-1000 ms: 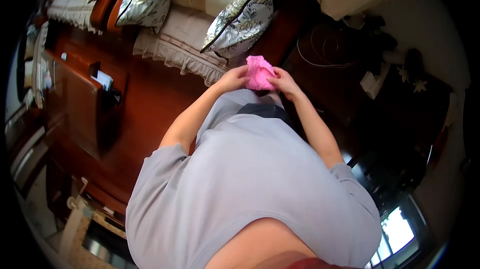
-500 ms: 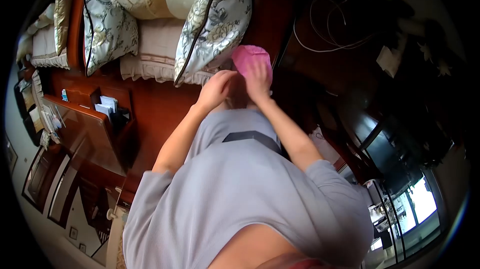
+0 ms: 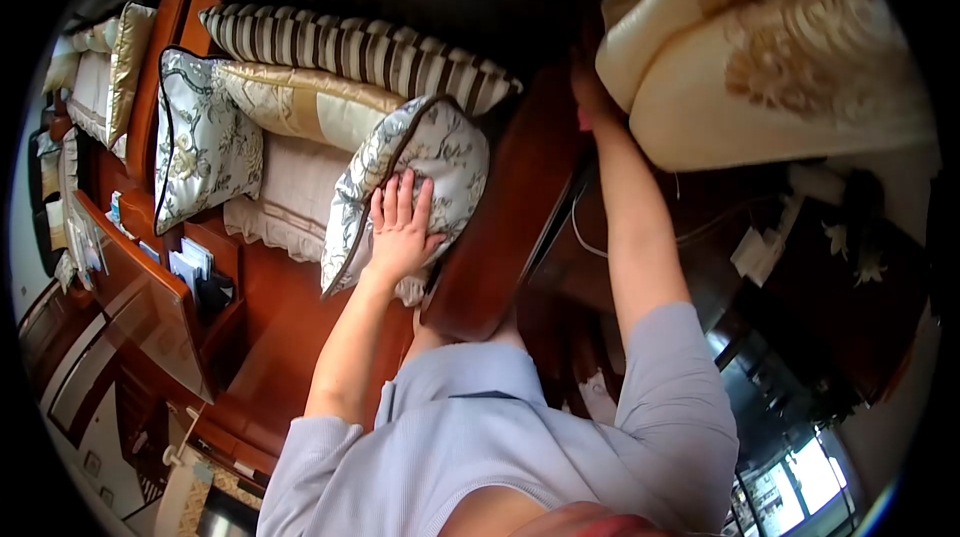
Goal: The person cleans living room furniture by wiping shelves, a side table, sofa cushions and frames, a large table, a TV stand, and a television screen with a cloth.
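My left hand (image 3: 402, 227) lies with its fingers spread on a floral pillow (image 3: 445, 157) with dark piping, at the near end of the sofa. Far forward, my right hand (image 3: 592, 87) reaches along the dark wooden armrest (image 3: 515, 207), beside the cream curtain. A small bit of the pink cloth (image 3: 585, 119) shows at that hand; the rest of the cloth is hidden. The fingers of this hand are in deep shadow and cannot be made out.
Striped (image 3: 360, 52), gold and floral pillows rest on the sofa. At the right hangs a patterned cream curtain (image 3: 760, 67), above a dark surface with a white cable. A wooden table (image 3: 150, 287) with papers stands at the left.
My left hand has moved onto the floral pillow. My right hand has moved forward along the armrest with the pink cloth. The view has shifted, showing more of the sofa back and curtain.
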Tool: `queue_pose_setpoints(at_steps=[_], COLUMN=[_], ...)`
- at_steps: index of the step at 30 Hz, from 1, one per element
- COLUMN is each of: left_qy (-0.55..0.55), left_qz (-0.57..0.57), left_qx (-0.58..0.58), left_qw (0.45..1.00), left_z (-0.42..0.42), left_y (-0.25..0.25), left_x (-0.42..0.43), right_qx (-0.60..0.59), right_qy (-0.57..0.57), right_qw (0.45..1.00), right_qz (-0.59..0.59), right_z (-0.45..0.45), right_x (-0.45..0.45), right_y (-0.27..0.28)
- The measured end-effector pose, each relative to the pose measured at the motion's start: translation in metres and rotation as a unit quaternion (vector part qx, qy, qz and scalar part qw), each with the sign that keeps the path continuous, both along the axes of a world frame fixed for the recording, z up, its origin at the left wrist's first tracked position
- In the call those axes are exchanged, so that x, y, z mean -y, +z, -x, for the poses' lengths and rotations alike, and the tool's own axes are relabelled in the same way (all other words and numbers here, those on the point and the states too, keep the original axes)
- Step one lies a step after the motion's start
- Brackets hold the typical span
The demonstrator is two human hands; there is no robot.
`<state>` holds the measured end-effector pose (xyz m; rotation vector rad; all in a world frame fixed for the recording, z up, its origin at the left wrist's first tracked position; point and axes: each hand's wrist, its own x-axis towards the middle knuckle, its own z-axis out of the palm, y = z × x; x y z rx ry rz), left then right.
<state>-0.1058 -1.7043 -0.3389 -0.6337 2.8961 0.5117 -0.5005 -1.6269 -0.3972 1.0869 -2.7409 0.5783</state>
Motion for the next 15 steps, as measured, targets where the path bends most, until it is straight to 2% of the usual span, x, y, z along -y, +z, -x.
queue_pose_setpoints(at_steps=[3, 7, 15], left_qy=[-0.006, -0.015, -0.001], left_qz=[-0.015, -0.013, -0.042], left_qx=[0.029, 0.096, 0.197], left_qw=[0.999, 0.995, 0.979], left_z=[0.01, 0.017, 0.031], left_y=[-0.027, -0.058, -0.05], left_x=[0.021, 0.033, 0.036], right_qx=[-0.019, -0.031, 0.021], right_qy=[0.012, 0.012, -0.04], right_qw=[0.999, 0.999, 0.996], right_qz=[-0.038, -0.041, -0.077], right_z=[0.056, 0.077, 0.151], right_x=[0.021, 0.025, 0.011], right_y=[-0.006, -0.016, -0.01])
